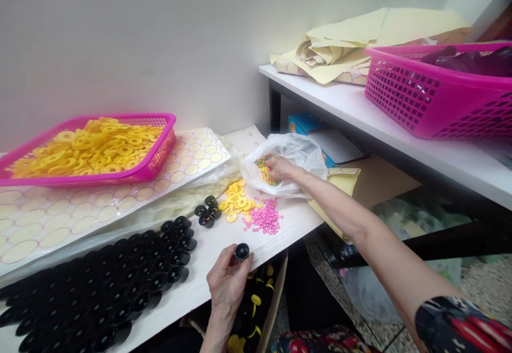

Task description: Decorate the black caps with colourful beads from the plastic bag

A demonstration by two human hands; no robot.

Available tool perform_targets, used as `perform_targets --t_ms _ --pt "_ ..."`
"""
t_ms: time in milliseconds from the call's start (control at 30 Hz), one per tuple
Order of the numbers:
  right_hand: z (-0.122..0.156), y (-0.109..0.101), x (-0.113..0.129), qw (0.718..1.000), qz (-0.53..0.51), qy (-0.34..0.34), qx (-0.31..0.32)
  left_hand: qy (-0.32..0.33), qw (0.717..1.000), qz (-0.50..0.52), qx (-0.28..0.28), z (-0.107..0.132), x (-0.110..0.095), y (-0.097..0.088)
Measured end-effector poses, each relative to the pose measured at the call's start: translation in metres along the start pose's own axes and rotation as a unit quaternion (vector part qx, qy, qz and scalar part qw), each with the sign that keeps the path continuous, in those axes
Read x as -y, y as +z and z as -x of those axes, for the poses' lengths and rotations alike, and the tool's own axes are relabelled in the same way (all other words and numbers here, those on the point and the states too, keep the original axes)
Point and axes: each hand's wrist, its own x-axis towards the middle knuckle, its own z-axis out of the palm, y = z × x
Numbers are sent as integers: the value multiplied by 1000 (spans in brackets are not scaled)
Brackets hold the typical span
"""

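My left hand [229,278] grips a small black cup [242,251] between thumb and fingers, its round mouth facing up, above the table's front edge. My right hand [280,168] reaches into a white plastic bag [306,153] of small multicoloured beads [264,170]; its fingertips are among the beads and partly hidden. In front of the bag lies a heap of pink beads [266,217], touching a pile of yellow rings [237,201]. Several black cups [208,211] stand just left of the rings. Many more black cups [120,278] fill the table's left side in rows.
A pink basket [170,134] of yellow rings sits on circle-printed sheets [192,155] at the left. Below the table edge is a box [278,294] with black and yellow pieces. To the right, a raised white shelf [340,105] carries another pink basket [424,97] and folded yellow paper [360,33].
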Motion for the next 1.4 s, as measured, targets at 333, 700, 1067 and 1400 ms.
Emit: perform_targets --t_ms 333,700,1067,1400 --pt "-7 0 -7 997 74 0 25 6 1000 1 -4 0 2 6" --pt "-27 4 9 984 162 -50 58 -6 1000 -14 -19 0 7 8" --pt "-33 11 4 993 78 -81 23 -40 999 -8 -10 -4 1 3" --pt "-15 16 -22 981 -183 -43 -52 -19 991 79 105 -90 -44 23"
